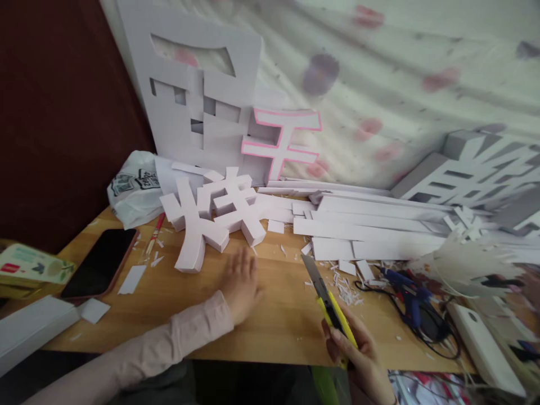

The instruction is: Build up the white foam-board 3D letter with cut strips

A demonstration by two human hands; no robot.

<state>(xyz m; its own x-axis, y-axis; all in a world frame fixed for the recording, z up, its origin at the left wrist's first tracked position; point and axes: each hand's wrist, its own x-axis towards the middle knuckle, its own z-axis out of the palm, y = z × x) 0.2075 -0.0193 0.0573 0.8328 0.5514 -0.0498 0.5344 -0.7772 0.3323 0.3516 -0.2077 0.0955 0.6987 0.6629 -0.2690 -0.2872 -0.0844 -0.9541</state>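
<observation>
My right hand grips a yellow and black utility knife, its blade extended and pointing up and away over the wooden table. My left hand lies flat on the tabletop, slightly smeared by motion, fingers stretched forward and holding nothing. Just beyond its fingertips lies a thick white foam-board character made of joined strokes. A second white character with pink edges leans upright at the back, against a white board with cut-out openings.
White strips and scraps are piled at the back. On the right are a blue glue gun with its cable, a white bin and a power strip. A phone, red-handled brush and plastic bag lie left.
</observation>
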